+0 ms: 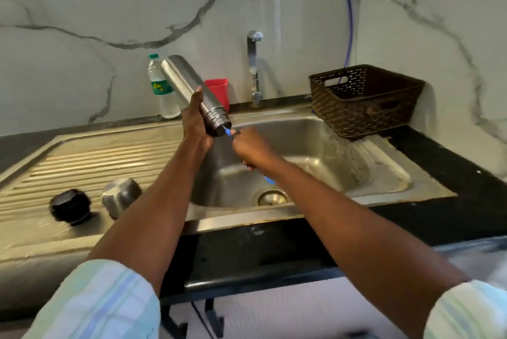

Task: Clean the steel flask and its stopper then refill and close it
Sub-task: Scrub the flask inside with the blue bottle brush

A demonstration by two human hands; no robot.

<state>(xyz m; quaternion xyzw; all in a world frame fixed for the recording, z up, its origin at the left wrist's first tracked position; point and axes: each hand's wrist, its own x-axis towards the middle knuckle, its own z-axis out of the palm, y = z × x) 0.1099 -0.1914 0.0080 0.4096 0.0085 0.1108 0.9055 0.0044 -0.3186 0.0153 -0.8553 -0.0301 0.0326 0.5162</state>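
My left hand (196,122) is wrapped round the steel flask (192,91) near its threaded neck, mouth tilted down over the sink (343,146). My right hand (252,149) is clenched on a blue-handled brush (227,133) entering the mouth. Judgement: rigid, smooth steel, slippery when wet; the ridged neck gives the surest hold. Both forearms are extended forward. The black stopper (70,205) and steel cap (122,196) rest on the drainboard (96,157).

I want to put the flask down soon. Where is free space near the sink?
The ribbed drainboard behind the black stopper and steel cup is bare. The black counter right of the sink, before the basket, is bare too. The back ledge is crowded.
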